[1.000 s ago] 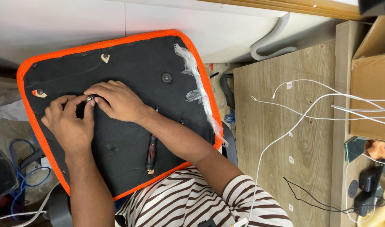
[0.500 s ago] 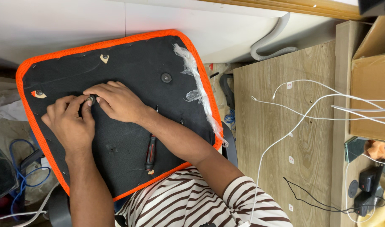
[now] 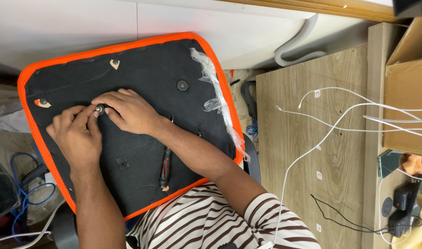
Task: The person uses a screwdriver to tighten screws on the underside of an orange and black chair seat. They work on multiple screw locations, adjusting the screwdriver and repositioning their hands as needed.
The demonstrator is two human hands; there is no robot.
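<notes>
Black felt-like fabric of the orange-edged seat panel is pressed by both hands; a small round metal fastener is pinched between the left hand and the right hand grips.

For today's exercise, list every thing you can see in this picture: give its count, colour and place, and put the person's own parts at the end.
Seat panel: one, black with orange mesh edge, on the person's lap.
Small round fitting: one, dark and metallic, on the panel, pinched by both hands.
Round bolt: one, dark, upper middle of the panel.
Screwdriver: one, black and red, lying on the panel by the right forearm.
Clear plastic wrap: one strip, along the panel's right edge.
Wooden desk: one, light brown, right.
White cables: several, across the desk.
Cardboard box: one, brown, far right.
Grey hose: one, top.
Blue cable: one, lower left floor.
Striped shirt: one, brown and white, bottom.
Left hand: fingers on the fitting.
Right hand: fingers on the fitting.
</notes>
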